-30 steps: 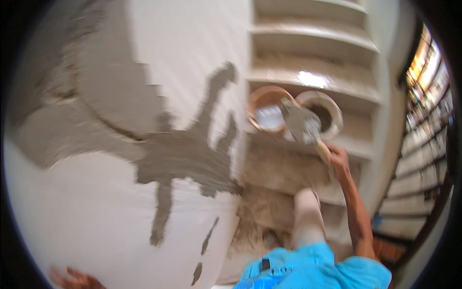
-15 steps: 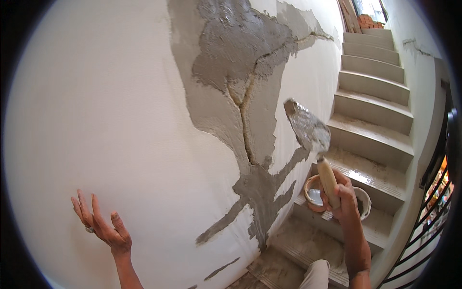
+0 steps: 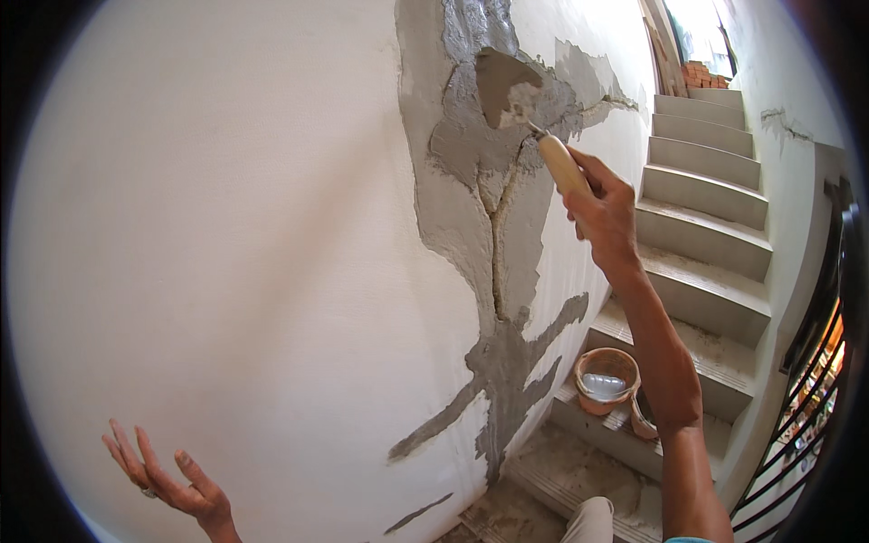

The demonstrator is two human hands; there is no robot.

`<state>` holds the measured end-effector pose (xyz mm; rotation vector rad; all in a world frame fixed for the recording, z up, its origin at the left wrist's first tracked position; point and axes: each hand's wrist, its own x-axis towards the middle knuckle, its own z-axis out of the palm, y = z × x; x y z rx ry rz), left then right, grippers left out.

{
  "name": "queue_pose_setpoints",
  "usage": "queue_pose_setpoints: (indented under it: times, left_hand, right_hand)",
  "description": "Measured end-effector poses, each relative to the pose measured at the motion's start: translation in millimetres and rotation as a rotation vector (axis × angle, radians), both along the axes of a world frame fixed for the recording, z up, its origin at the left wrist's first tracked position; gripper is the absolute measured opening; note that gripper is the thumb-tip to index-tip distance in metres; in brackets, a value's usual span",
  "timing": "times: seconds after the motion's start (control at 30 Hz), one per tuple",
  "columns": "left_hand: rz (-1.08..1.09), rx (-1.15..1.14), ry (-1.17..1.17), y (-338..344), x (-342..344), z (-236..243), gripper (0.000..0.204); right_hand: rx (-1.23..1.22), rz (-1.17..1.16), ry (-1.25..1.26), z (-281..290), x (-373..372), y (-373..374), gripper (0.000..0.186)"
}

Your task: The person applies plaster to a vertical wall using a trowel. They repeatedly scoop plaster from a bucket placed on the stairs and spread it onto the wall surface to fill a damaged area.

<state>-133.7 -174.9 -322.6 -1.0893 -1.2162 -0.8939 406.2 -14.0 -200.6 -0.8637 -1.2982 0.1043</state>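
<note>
My right hand (image 3: 601, 204) grips a trowel's wooden handle (image 3: 563, 165), its blade (image 3: 509, 86) at the wet grey cement patch (image 3: 462, 145) high on the wall, with grey material on it. Below the blade a branched crack (image 3: 496, 253) runs down through the grey patch, and darker smears (image 3: 498, 371) spread lower. My left hand (image 3: 163, 471), a ring on one finger, is open with spread fingers at the white wall (image 3: 226, 226) at lower left; whether it touches the wall I cannot tell.
An orange bucket (image 3: 605, 376) with light contents stands on a step, a second container half hidden behind my right forearm. Stairs (image 3: 706, 181) climb to bricks (image 3: 697, 77) and boards at a bright opening. A black railing (image 3: 797, 398) lines the right side, and my knee shows below.
The view has tilted up from the steps and buckets to the wall. My right hand has raised the trowel from above the buckets to the upper grey patch; my left hand stays open.
</note>
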Motion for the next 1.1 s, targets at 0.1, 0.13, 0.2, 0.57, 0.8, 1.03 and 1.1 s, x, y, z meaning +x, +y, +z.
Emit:
queue_pose_setpoints:
  times: [0.1, 0.13, 0.2, 0.57, 0.8, 1.03, 1.1]
  left_hand:
    - [0.058, 0.026, -0.007, -4.2, -19.0, -5.3, 0.046]
    - [0.063, 0.03, -0.008, -5.7, -25.5, -6.5, 0.046]
    - [0.097, 0.031, -0.003, -15.2, -34.1, -3.6, 0.045]
    - [0.03, 0.03, 0.011, -1.4, -52.4, 1.1, 0.044]
    - [-0.104, 0.039, 0.046, 33.9, -44.4, 20.1, 0.048]
    - [-0.088, 0.063, 0.035, 41.7, -51.6, 18.8, 0.051]
    - [-0.097, 0.064, 0.023, 40.7, -51.1, 17.7, 0.051]
  right_hand:
    - [0.236, -0.428, -0.263, 1.4, -6.3, 24.3, 0.065]
    - [0.352, -0.578, -0.367, -1.9, -9.8, 33.0, 0.066]
    - [0.462, -0.859, -0.602, -8.7, -30.3, 36.4, 0.072]
    - [0.353, -0.794, -0.712, -91.8, -52.2, 7.4, 0.077]
    - [0.351, -0.773, -0.539, -31.6, -44.6, 32.9, 0.079]
    - [0.43, -0.954, -0.598, -26.4, -53.7, 64.1, 0.074]
    - [0.458, -0.884, -0.621, -58.7, -57.7, 61.1, 0.076]
